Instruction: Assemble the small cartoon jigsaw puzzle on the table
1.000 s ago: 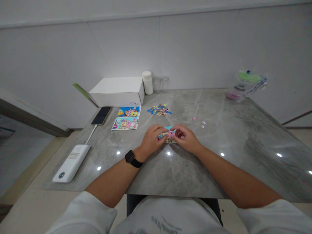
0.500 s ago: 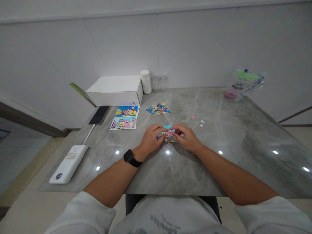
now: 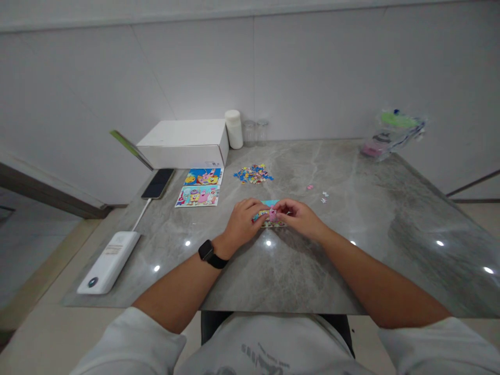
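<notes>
A small partly built jigsaw (image 3: 270, 204) with a blue upper edge lies on the grey marble table (image 3: 351, 245), mostly hidden by both hands. My left hand (image 3: 242, 223), a black watch on its wrist, rests curled on the jigsaw's left side and holds it down. My right hand (image 3: 300, 217) pinches a small pink puzzle piece (image 3: 273, 214) over the jigsaw's middle. A heap of loose coloured pieces (image 3: 253, 174) lies beyond the hands, and a few stray pieces (image 3: 323, 197) sit to the right.
Two cartoon picture cards (image 3: 198, 196) lie left of the hands, with a black phone (image 3: 158, 183) and a white power bank (image 3: 108, 261) on a cable farther left. A white box (image 3: 183, 143), a white bottle (image 3: 234, 129) and a plastic bag (image 3: 392, 133) stand near the wall.
The hands have stayed on the jigsaw; the right fingers shifted slightly left and now hold the pink piece upright over its middle. The view drifted a little.
</notes>
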The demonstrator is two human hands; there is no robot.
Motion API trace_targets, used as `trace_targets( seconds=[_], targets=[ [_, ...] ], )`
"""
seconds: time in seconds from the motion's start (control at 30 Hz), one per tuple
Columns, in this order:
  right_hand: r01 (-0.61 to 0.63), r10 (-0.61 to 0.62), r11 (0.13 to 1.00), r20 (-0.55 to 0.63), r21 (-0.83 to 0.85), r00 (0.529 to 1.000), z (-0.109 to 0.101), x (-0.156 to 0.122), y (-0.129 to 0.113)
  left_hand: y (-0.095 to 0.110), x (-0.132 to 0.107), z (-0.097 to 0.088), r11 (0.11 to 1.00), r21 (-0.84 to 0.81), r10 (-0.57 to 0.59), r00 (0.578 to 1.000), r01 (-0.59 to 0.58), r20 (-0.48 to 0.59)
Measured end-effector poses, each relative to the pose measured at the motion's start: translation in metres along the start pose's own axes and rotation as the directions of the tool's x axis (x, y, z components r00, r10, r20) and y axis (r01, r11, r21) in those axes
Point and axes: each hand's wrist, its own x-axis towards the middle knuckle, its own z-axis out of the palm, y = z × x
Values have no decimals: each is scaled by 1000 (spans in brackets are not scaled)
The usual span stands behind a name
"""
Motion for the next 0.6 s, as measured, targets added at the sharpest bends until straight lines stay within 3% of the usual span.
trace_targets(
  seconds=[0.13,0.27,0.43,0.6],
  targets=[
    [-24,20,994,-39,-103,999,-22,3,1,-1,-1,1,1000,20,15,1000,-15,0],
    [-48,38,978,-50,-205,998,-36,5,5,0,-2,2,997,50,60,995,-64,80],
    [-40,20,930,-58,-365,998,-35,4,9,3,-4,1,988,68,121,963,-141,240],
    [-69,37,897,-82,-437,996,-31,4,12,8,-5,-1,985,67,133,946,-159,296]
  ],
)
